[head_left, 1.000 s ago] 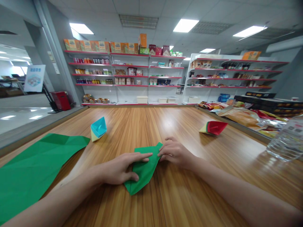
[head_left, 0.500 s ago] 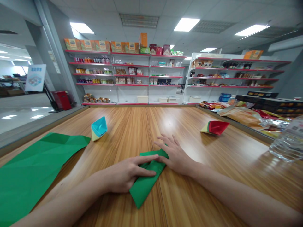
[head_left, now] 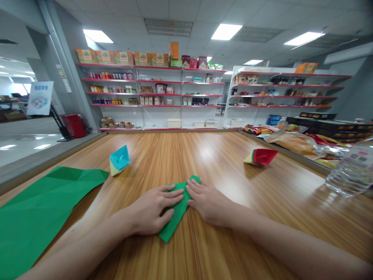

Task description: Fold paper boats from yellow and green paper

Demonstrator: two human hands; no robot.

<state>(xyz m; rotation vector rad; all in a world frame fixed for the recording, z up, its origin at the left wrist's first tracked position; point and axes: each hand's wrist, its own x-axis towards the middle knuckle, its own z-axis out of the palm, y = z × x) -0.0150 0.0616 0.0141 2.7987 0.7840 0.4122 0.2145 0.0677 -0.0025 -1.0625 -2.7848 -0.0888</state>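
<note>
A folded piece of green paper (head_left: 176,219) lies flat on the wooden table, at a slant in front of me. My left hand (head_left: 154,210) rests on its left side with the fingers stretched out and apart. On its upper right end lies my right hand (head_left: 208,202), fingers extended and pressing down. Both palms hide parts of the paper, so its full outline does not show. Farther off stand a blue and yellow folded paper piece (head_left: 120,160) on the left and a red, green and yellow one (head_left: 261,157) on the right.
A large creased green sheet (head_left: 43,206) covers the table's left side. At the right edge stands a clear plastic bottle (head_left: 349,171), near snack packets (head_left: 294,142) and black boxes (head_left: 329,126). Stocked shelves (head_left: 159,81) line the back beyond the wooden table (head_left: 151,151).
My left fingers have spread over the paper, pulling back from the right hand. My right hand has lowered, its raised fingers now flat on the paper's upper end. The paper's near tip sits slightly higher.
</note>
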